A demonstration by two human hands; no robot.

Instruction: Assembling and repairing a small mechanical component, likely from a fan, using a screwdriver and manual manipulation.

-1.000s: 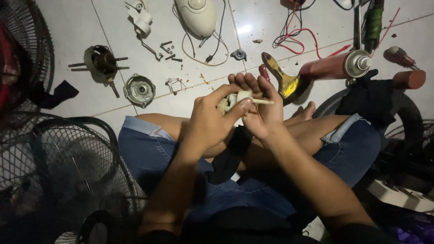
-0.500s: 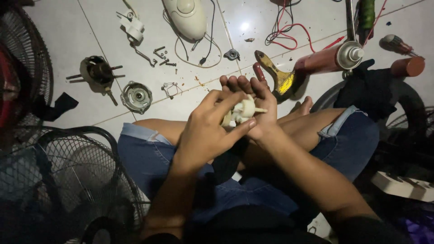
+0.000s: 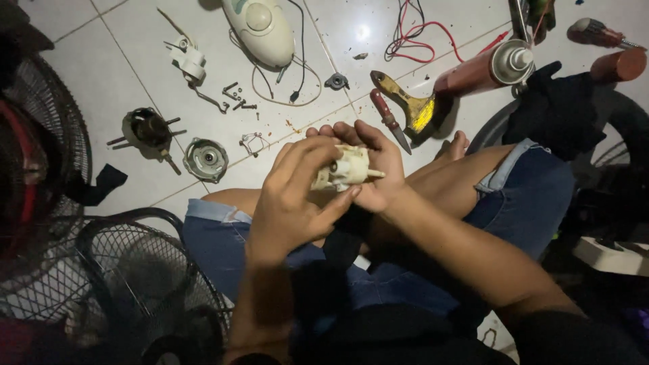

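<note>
A small cream plastic part (image 3: 346, 169) with a short shaft sticking out to the right lies in the palm of my right hand (image 3: 375, 169), which cups it from below. My left hand (image 3: 297, 199) grips the same part from the left, thumb and fingers closed around it. Both hands are held above my lap, over my crossed legs in blue denim shorts (image 3: 527, 196). A dark cloth hangs under the hands.
On the white tiled floor lie a fan motor (image 3: 149, 132), a round metal cap (image 3: 206, 159), loose screws (image 3: 236, 98), a white fan housing with cord (image 3: 260, 27), a paintbrush (image 3: 405, 101), a screwdriver (image 3: 389, 118), a red spray can (image 3: 483, 71) and red wires. Black fan grilles (image 3: 122, 270) stand at left.
The camera has tilted slightly, so the floor items sit a bit lower in view. My left thumb and fingers have shifted around the cream part; both hands stay over my lap.
</note>
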